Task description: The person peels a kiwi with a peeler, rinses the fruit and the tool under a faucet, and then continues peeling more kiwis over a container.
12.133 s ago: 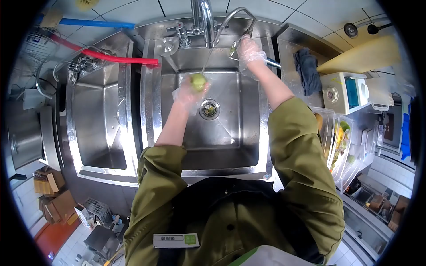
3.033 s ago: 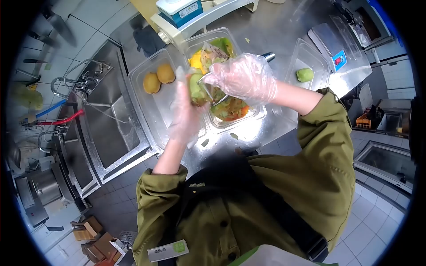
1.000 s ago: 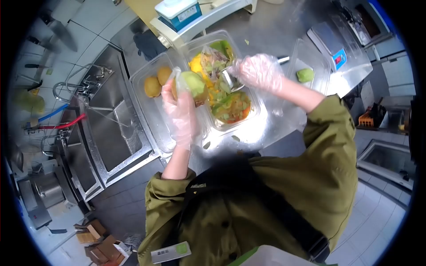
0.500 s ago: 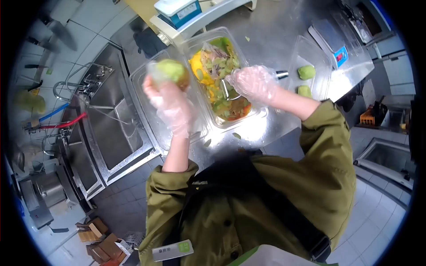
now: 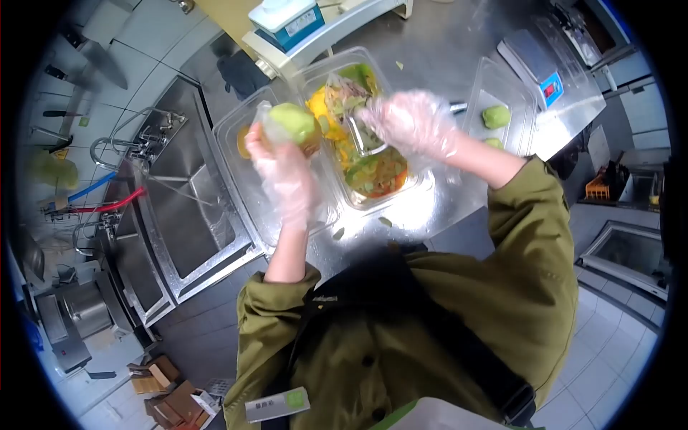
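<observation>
In the head view my left hand [image 5: 287, 175], in a clear plastic glove, grips a pale green peeled fruit [image 5: 292, 123] above a clear plastic tub [image 5: 252, 204]. Gloved as well, my right hand [image 5: 412, 123] is closed around a metal-framed peeler [image 5: 369, 142], whose dark, silver-tipped handle shows past the fist. The peeler's head hangs over a second clear tub [image 5: 353, 203] of green, orange and yellow peelings [image 5: 369, 175]. A gap separates the peeler from the fruit. Something yellow-brown lies low behind my left fingers, mostly hidden.
Right of my hands, another clear tub [image 5: 521, 129] holds green fruits [image 5: 496, 116]. Beyond it is a scale [image 5: 537, 75] with a blue panel. A steel sink [image 5: 190, 222] adjoins the counter at left. A teal and white box [image 5: 287, 25] sits on a raised shelf behind.
My right hand has moved slightly left with the peeler, its head turning more upright. My left hand has shifted the fruit a little to the right and down.
</observation>
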